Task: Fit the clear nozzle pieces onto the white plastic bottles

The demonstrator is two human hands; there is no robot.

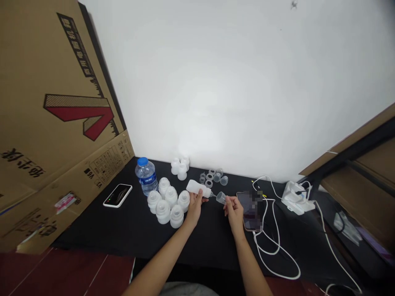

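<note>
My left hand [196, 204] is closed around a white squeeze bottle [197, 188], which lies tilted nearly on its side with its narrow clear nozzle pointing right. Between the fingers of my right hand [233, 209] is a translucent cap [221, 197], its open end turned toward the nozzle, with a small gap or light contact that I cannot tell apart. Left of my left hand stand several wide white bottles [163, 211]. Behind my hands, near the wall, lie several translucent rings [209, 183] and a few clear caps [224, 180].
More white bottles [182, 171] stand by the wall. A water bottle [146, 176] and a white-edged device [117, 195] are at left, beside a large cardboard box [61, 123]. A phone [249, 211], a white cable [279, 238] and a power strip [296, 198] lie at right.
</note>
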